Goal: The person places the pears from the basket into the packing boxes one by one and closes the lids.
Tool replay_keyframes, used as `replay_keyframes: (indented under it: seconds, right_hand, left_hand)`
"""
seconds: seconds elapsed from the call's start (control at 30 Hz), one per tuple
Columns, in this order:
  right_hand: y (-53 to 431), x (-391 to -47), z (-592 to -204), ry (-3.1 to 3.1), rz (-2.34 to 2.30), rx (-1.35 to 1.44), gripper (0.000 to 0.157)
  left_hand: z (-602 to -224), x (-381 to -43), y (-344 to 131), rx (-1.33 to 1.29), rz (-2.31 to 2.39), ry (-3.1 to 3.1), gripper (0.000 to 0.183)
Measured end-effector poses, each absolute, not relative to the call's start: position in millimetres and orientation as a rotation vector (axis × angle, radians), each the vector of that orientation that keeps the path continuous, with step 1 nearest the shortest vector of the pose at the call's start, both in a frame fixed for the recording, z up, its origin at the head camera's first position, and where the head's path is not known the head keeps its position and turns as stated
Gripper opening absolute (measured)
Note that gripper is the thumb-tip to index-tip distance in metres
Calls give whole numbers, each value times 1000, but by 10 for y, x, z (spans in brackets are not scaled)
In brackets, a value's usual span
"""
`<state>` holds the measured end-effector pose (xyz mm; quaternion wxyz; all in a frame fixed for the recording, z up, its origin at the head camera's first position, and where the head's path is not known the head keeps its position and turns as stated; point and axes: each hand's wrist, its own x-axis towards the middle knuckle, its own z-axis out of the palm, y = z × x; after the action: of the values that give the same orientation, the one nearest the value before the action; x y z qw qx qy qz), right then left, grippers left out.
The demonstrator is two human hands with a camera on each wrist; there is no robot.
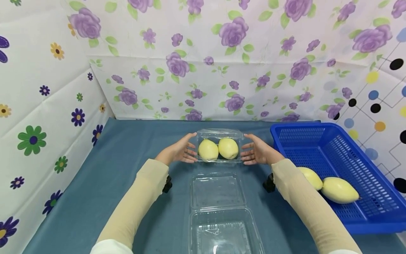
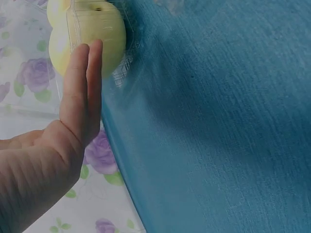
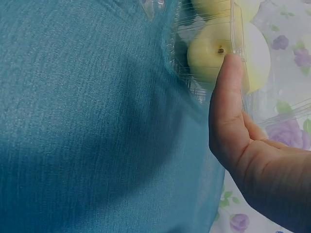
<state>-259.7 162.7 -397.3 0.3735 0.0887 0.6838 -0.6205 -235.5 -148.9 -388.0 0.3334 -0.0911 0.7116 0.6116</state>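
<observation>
A clear plastic clamshell box (image 1: pixel 220 132) stands at the back of the table, with two pale yellow melons (image 1: pixel 208 150) side by side in it. At its left side is my left hand (image 1: pixel 181 150), palm inward and fingers stretched out straight. The right hand (image 1: pixel 257 150) mirrors it on the opposite side, fingers also extended. In the left wrist view, the fingertips (image 2: pixel 81 51) overlap the box wall in front of a melon (image 2: pixel 90 36). The right wrist view has a fingertip (image 3: pixel 232 63) right at the plastic edge, beside the other melon (image 3: pixel 211 53).
A second clear clamshell box (image 1: pixel 219 208) lies unfolded on the blue-green cloth (image 1: pixel 152 218), nearer to me. On the right, a blue plastic basket (image 1: pixel 374 176) holds two more melons (image 1: pixel 339 190), partly behind my right sleeve (image 1: pixel 312 204). Flowered sheets (image 1: pixel 196 70) hang behind the table.
</observation>
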Motion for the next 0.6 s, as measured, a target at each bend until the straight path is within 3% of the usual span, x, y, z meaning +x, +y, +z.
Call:
replay_keyframes:
  seconds: [0.3, 0.6]
  right_hand:
    - [1627, -2589, -3965, 1769, -1564, 164, 71]
    - [1660, -2570, -3964, 1786, -1503, 126, 69]
  left_hand:
    - [-3917, -2364, -1533, -202, 1565, 1884, 80]
    - [-3925, -2349, -1539, -153, 1542, 1911, 74]
